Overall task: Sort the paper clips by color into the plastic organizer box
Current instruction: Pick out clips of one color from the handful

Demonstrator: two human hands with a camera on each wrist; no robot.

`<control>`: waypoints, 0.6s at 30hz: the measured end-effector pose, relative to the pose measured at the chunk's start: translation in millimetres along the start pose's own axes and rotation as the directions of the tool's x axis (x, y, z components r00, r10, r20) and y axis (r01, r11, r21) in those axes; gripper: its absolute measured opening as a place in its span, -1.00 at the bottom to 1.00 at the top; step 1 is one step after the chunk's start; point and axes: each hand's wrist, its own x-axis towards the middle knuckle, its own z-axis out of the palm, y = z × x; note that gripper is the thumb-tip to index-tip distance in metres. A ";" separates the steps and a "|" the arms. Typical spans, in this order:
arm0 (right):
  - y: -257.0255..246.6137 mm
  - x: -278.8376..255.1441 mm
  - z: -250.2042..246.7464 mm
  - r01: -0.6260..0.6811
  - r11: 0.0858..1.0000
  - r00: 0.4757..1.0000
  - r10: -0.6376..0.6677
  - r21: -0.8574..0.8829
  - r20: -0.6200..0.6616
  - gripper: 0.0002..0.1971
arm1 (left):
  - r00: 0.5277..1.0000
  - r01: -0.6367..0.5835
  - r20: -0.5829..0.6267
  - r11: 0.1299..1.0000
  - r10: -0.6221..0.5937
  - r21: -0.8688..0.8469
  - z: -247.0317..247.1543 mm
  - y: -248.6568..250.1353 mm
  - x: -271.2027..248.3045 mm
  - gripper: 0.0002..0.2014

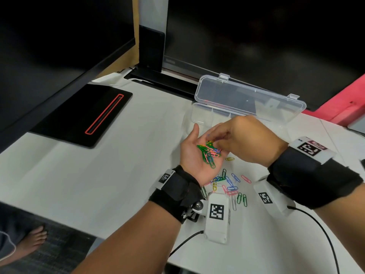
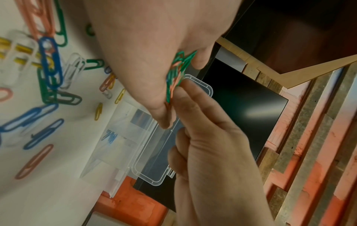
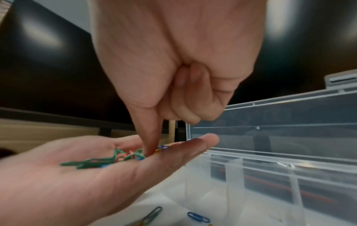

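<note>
My left hand [image 1: 190, 153] lies palm up above the white table [image 1: 118, 175], cradling a small heap of paper clips [image 1: 208, 153], mostly green with some pink and blue. My right hand [image 1: 218, 142] reaches into that palm from the right. Its thumb and fingertips pinch at the heap of clips [image 3: 96, 162], and its other fingers are curled. Several loose clips [image 1: 231, 184] in mixed colours lie on the table under my wrists. The clear plastic organizer box [image 1: 199, 115] stands just behind my hands with its lid [image 1: 246, 95] up. One compartment holds blue clips [image 2: 110, 136].
A black monitor base with a red-outlined slot [image 1: 83, 115] sits at the left. Dark monitors stand behind the box. A red block [image 1: 345, 99] is at the far right. A cable [image 1: 325, 234] trails near the front edge. A bare foot [image 1: 29, 240] rests on the floor below.
</note>
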 end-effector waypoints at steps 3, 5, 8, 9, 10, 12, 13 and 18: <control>-2.7 2.2 1.3 -0.021 0.992 1.000 0.021 -0.126 0.000 -0.83 | 1.000 0.010 -0.023 1.000 -0.010 -0.014 -1.4 -0.6 1.5 -0.38; -3.5 2.9 1.4 -0.021 0.986 1.000 0.020 -0.166 -0.007 -0.84 | 1.000 0.014 -0.026 1.000 -0.015 -0.028 -2.7 -0.5 2.3 -0.41; -0.6 1.6 -0.2 -0.038 0.991 0.999 0.041 -0.129 0.025 -0.77 | 0.999 0.013 -0.047 1.000 -0.014 -0.014 0.2 -0.7 -0.7 -0.45; -0.2 1.0 -0.7 -0.043 0.993 0.998 0.047 -0.111 0.030 -0.74 | 0.999 0.014 -0.037 1.000 -0.014 -0.009 1.0 -0.7 -1.3 -0.45; 0.0 0.9 -0.9 -0.047 0.995 0.998 0.049 -0.083 0.030 -0.72 | 1.000 0.012 -0.021 1.000 -0.013 -0.007 1.7 -0.4 -2.0 -0.46; 1.5 1.6 -0.4 -0.058 0.998 0.998 0.058 0.002 0.015 -0.70 | 1.000 0.007 -0.002 1.000 -0.007 0.001 3.7 0.1 -2.7 -0.46; 2.6 1.7 -0.2 -0.064 0.997 0.998 0.064 0.042 0.004 -0.70 | 1.000 0.006 0.005 1.000 -0.006 0.006 4.9 0.2 -3.4 -0.44; 6.5 4.2 -2.2 -0.026 1.000 0.997 0.026 0.002 0.074 -0.72 | 1.000 0.018 0.019 1.000 -0.018 0.014 3.7 -0.2 -3.4 -0.33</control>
